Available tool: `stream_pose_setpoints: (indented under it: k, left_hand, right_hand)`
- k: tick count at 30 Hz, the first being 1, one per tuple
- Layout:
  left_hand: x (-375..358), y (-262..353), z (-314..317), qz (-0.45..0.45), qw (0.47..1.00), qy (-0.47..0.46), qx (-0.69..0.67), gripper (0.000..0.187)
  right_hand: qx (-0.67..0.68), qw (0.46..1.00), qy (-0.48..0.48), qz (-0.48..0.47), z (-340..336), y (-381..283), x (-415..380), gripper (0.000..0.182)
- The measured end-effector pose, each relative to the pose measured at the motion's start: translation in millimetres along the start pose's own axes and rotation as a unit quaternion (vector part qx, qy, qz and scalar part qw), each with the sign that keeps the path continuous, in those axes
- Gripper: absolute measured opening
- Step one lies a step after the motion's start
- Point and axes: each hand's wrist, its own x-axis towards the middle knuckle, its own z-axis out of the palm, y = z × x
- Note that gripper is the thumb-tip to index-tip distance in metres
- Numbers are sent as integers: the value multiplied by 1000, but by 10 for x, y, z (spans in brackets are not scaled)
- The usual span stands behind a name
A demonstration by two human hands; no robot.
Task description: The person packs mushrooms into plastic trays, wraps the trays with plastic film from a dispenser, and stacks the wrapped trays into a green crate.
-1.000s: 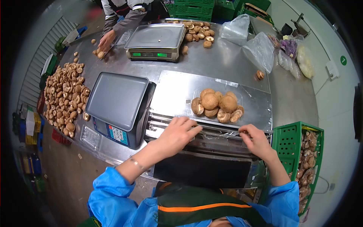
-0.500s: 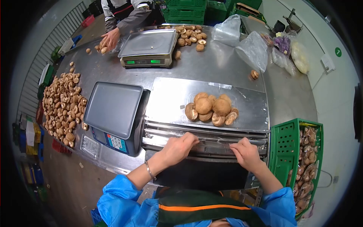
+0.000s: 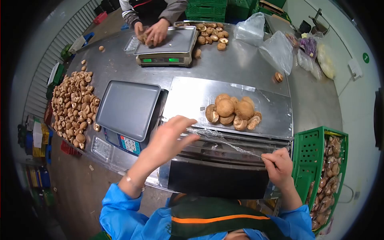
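Note:
A strip of clear plastic film point(image 3: 232, 146), bunched and twisted, stretches over the wrapping machine's rollers point(image 3: 208, 145). My right hand point(image 3: 278, 166) pinches the film's right end. Over the left end of the rollers, my left hand point(image 3: 172, 136) has its thumb and fingers apart and nothing between them. Just beyond the rollers, several brown mushrooms point(image 3: 236, 110) sit heaped on a clear tray point(image 3: 257, 105) on the metal plate. The dark panel point(image 3: 218, 180) of the wrapper lies between my forearms.
Left stand a grey scale point(image 3: 128, 108), a mushroom pile point(image 3: 74, 106) and clear trays point(image 3: 102, 150). Across the table, a co-worker's hands point(image 3: 154, 34) hold mushrooms over another scale point(image 3: 176, 42). At right are plastic bags point(image 3: 278, 52) and a green crate point(image 3: 310, 160) with wrapped mushrooms.
My left hand has risen and opened, moving off the film's left side. My right hand has shifted slightly right, and the film is now bunched. The co-worker's hands have come to the far scale.

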Motion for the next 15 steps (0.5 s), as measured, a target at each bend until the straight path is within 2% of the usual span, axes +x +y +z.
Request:
stream_pose_setpoints:
  k: [1,4,8,9,10,13,14,15]
  left_hand:
    - [-8,-212,217,49,998,-2,46,29]
    - [5,-466,575,52,996,-27,60,27]
    - [19,-543,680,19,999,-38,-33,15]
    - [-9,-542,666,8,997,-41,-70,10]
    - [-110,-514,632,-35,993,-61,-97,8]
    - [-370,-351,511,-72,983,-36,-167,4]
    - [-426,-275,455,-71,973,-5,-219,3]
    - [-466,-193,383,-74,960,25,-270,3]
  right_hand:
    - [-4,1000,4,2,10,2,-20,14]
    - [2,1000,5,-4,7,-25,-55,13]
    - [17,999,-13,24,42,-35,-148,12]
    - [131,982,24,131,81,-99,-169,11]
    - [244,939,62,234,102,-139,-197,10]
    - [169,968,30,184,-4,-236,-314,10]
    - [75,993,41,85,-119,-275,-272,12]
    - [43,995,68,54,-258,-398,-182,12]
